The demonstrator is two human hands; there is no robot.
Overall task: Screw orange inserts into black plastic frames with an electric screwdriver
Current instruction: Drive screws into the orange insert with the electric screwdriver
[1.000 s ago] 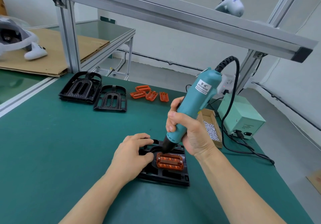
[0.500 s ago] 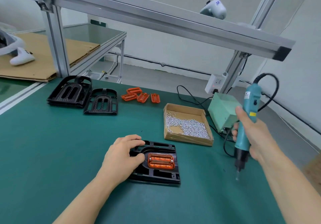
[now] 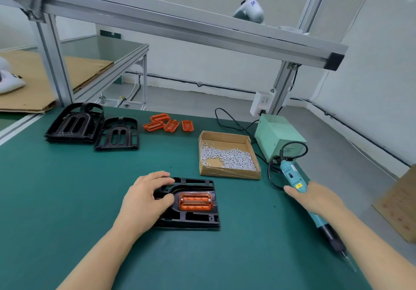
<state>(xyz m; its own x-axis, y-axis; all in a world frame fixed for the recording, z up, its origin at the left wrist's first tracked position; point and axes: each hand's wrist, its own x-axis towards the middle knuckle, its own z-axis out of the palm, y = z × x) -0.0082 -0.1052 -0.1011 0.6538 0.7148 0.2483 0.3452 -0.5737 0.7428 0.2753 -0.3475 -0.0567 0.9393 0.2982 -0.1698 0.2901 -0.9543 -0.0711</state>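
Observation:
A black plastic frame point(image 3: 191, 220) lies flat on the green mat in front of me, with an orange insert point(image 3: 195, 201) seated in its middle; a screw head shows at each end of the insert. My left hand point(image 3: 144, 202) grips the frame's left part, fingers curled over its far edge and thumb pressed inside. To the right, my right hand point(image 3: 317, 198) holds the teal electric screwdriver point(image 3: 290, 175) low over the mat. The tool lies almost flat, its black bit pointing toward me at the lower right.
A cardboard box of screws point(image 3: 227, 172) sits behind the frame. More black frames point(image 3: 74, 125) and loose orange inserts point(image 3: 168, 124) lie at the back left. The green power supply point(image 3: 279, 136) and its cables are at the right; an aluminium beam point(image 3: 180, 26) crosses overhead.
My right hand lifted the screwdriver off the insert, swung it right and lowered it almost flat to the mat. My left hand stayed on the frame.

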